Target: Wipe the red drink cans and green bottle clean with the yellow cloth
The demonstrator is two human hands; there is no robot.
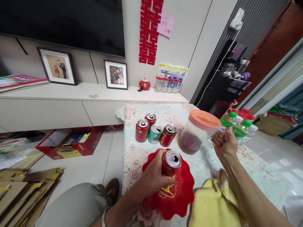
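Note:
My left hand (pixel 155 176) is wrapped round an opened red can (pixel 171 163) over a red scalloped plate (pixel 182 192) with gold print. My right hand (pixel 226 143) is closed round the handle of a clear pitcher (pixel 192 135), which has an orange lid and dark liquid inside; it leans to one side. Behind the plate stand several opened cans: a red can (pixel 142 130), a green can (pixel 155 134), a dark red can (pixel 168 135) and another red can (pixel 151 119) at the back. A yellow towel (pixel 208 205) lies right of the plate, below my right forearm.
Green-capped bottles (pixel 240 126) stand at the right on the flowered tablecloth (pixel 133 157). Behind the table, a white cabinet (pixel 104 94) holds framed photos, a red pot (pixel 144 84) and glass jars (pixel 167 85). A red box (pixel 71 143) and flattened cardboard (pixel 23 195) are on the floor at left.

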